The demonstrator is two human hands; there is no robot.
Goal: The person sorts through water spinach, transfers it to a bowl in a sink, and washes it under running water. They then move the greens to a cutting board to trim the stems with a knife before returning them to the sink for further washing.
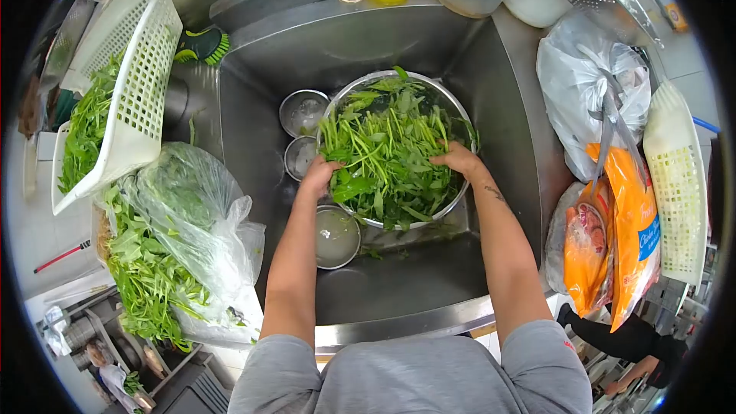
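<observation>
A big steel bowl (458, 113) stands in the sink, heaped with green leafy stems (387, 155). My left hand (318, 176) grips the greens at the bowl's left rim. My right hand (457, 159) presses into the greens at the right side, fingers buried in the leaves. Both forearms reach down into the sink from below.
Three small steel cups (302, 111) (299, 156) (336, 236) lie in the sink (399, 284) left of the bowl. More greens sit in a white basket (138, 84) and a clear plastic bag (192, 222) at left. Orange packets (613, 238), bags and a second basket (676, 199) crowd the right counter.
</observation>
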